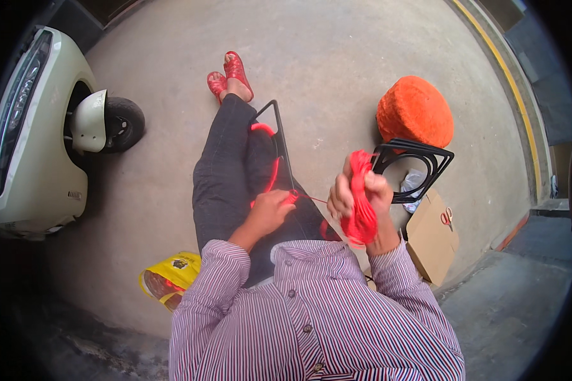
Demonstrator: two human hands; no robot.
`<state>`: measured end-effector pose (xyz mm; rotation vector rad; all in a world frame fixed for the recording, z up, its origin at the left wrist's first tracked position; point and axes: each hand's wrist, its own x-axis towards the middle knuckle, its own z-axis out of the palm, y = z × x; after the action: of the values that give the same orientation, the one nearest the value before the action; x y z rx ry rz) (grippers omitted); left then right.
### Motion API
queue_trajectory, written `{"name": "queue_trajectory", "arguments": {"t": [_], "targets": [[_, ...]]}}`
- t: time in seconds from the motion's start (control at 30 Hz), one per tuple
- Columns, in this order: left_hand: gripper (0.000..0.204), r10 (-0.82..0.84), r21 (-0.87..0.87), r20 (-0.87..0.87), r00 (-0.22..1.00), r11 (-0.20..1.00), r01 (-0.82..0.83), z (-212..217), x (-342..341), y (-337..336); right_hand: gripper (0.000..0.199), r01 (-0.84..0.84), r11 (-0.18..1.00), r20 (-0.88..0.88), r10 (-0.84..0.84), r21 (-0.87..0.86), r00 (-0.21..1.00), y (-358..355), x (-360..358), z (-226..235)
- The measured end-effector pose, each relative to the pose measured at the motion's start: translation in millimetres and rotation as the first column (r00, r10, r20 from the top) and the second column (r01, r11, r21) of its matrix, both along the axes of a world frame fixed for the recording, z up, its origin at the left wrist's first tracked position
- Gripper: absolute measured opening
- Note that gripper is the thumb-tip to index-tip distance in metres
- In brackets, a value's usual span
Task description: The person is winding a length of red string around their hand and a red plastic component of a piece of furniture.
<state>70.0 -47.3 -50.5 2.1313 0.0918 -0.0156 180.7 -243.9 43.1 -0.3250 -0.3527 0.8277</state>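
On my lap lies a black frame [281, 130] with straight bars, and parts of a curved piece inside it are wrapped in red [274, 174]. My left hand [265, 214] is closed at the red-wrapped part, fingertips pressed together beside a bar. A thin red cord [313, 199] stretches from there across to my right hand [379, 190]. That hand is raised and closed around a looped hank of red cord [362, 223], which hangs below the fingers. My legs and the left hand hide part of the frame.
To the right, several black frames with round rings [426, 151] lean by an orange fuzzy stool [416, 111]. Red-handled scissors [447, 218] rest on a cardboard piece [431, 244]. At left are a yellow bag [185, 267] and a pale vehicle [44, 140] with its wheel [124, 125].
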Motion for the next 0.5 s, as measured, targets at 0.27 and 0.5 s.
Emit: {"name": "queue_trajectory", "arguments": {"t": [0.27, 0.5], "targets": [[0.02, 0.134, -0.023, -0.047, 0.99, 0.99, -0.136, -17.1, 10.1, -5.5, 0.027, -0.209, 0.88, -0.17, 0.149, -0.427, 0.974, -4.4, -78.6, 36.9], [0.039, 0.36, 0.034, 0.278, 0.891, 0.923, -0.383, 17.9, 20.7, -31.1, 0.033, 0.28, 0.96, 0.24, -0.267, -0.021, 0.933, -16.7, -32.3, 82.0]]}}
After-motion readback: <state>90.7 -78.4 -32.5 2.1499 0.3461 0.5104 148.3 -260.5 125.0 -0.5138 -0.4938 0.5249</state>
